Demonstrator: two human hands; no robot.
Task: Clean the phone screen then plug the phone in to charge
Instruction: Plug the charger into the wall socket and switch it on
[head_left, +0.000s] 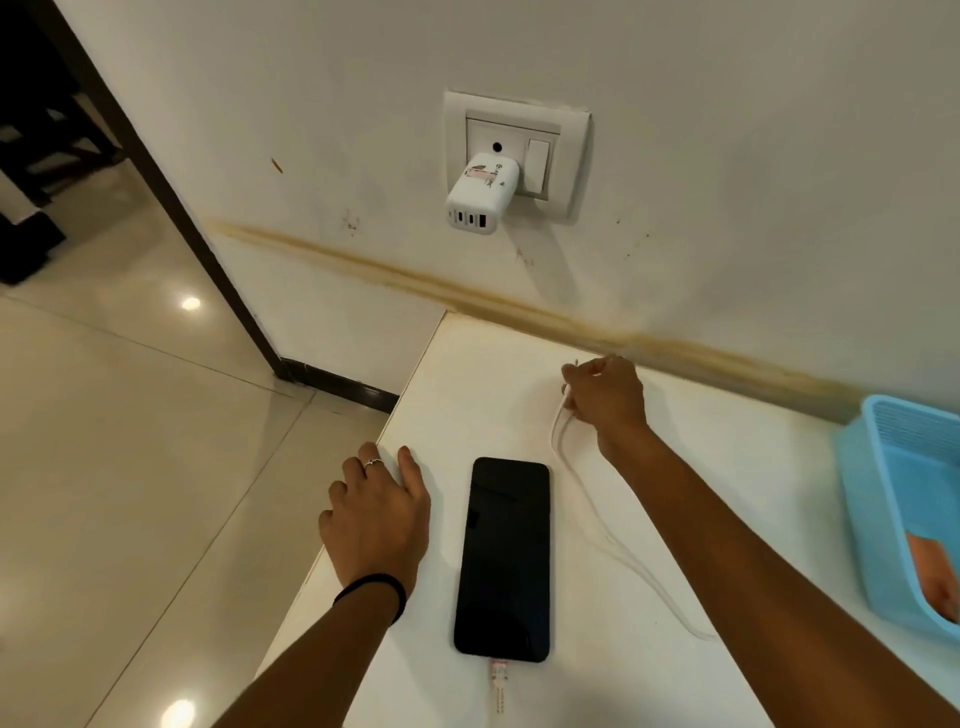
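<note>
We see a blue basket (883, 499) on the white surface (727, 467), right side, and a glossy tiled floor (130, 441).

A smooth white bench (701, 519) carries a phone (503, 558) with a glossy black glass screen. The charging cable (613, 551) looks like smooth white plastic. A white plastic charger (480, 200) sits in the wall socket. The basket (904, 499) is ribbed blue plastic. The floor (130, 441) tiles are polished and reflective.

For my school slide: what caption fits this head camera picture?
Right hand holds the white cable near the phone, below the wall charger.
</note>
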